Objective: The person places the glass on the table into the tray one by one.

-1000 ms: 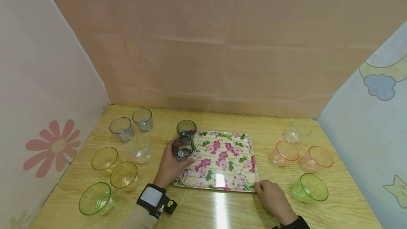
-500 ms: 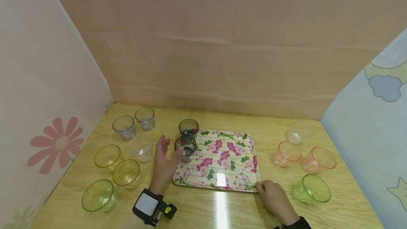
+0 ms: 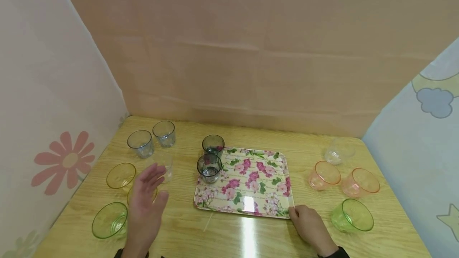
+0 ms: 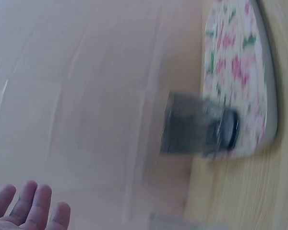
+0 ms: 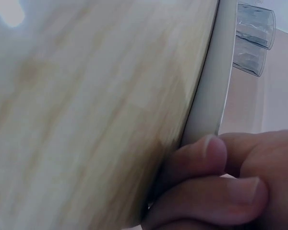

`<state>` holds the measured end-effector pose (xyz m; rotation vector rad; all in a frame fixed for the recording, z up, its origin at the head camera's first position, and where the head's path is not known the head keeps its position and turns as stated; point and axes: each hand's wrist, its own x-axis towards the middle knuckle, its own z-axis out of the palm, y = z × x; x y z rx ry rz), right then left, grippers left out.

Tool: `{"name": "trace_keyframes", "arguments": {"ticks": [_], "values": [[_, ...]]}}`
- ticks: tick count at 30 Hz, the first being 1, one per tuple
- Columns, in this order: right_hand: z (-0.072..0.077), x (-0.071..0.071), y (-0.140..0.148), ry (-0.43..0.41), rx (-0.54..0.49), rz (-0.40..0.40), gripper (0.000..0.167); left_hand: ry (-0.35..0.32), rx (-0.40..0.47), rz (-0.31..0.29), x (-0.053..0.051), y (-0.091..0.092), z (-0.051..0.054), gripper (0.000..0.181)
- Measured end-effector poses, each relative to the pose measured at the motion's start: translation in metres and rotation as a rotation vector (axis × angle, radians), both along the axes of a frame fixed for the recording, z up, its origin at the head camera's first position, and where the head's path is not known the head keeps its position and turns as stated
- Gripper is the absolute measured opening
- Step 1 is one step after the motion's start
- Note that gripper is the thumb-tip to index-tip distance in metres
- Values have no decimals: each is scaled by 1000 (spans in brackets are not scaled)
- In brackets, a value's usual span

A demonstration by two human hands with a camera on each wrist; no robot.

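A floral tray lies on the table, with two dark grey glasses standing upright along its left side. My right hand holds the tray's near right corner. In the right wrist view, curled fingers sit against the tray's pale rim. Away from the tray, my left hand is raised with its fingers spread and nothing in it. It partly hides an amber glass and overlaps a clear glass. The left wrist view shows its fingers apart from the blurred grey glass.
On the left stand two bluish glasses, another amber glass and a green glass. To the right are two pink glasses, a clear glass and a green one. Papered walls enclose the table's back and sides.
My left hand has let go of the nearer grey glass on the tray and moved left toward the amber glasses. The right hand has stayed at the tray corner.
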<state>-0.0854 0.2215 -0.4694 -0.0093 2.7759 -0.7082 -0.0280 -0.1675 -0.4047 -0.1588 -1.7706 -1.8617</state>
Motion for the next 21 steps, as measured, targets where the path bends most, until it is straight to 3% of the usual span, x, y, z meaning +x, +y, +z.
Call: {"name": "trace_keyframes", "arguments": {"ticks": [3,5,7,9,12,14,16,21], "values": [[-1,0,0,1,-2,2,45,161,68,25,10,-24,-1,60],[-1,0,0,2,0,-1,45,227,142,78,18,-38,-3,61],[-2,0,0,8,2,-2,46,323,240,148,24,-51,-10,61],[-2,1,0,11,6,-3,46,323,337,281,32,-61,-17,62],[-2,1,0,11,3,-1,46,143,384,513,44,-73,-27,70],[-2,1,0,10,-2,-1,46,-23,406,582,50,-80,-33,79],[-1,1,0,6,-3,-5,46,-199,386,588,56,-87,-41,87],[-1,0,0,-10,-7,-13,46,-496,345,468,62,-102,-68,107]]}}
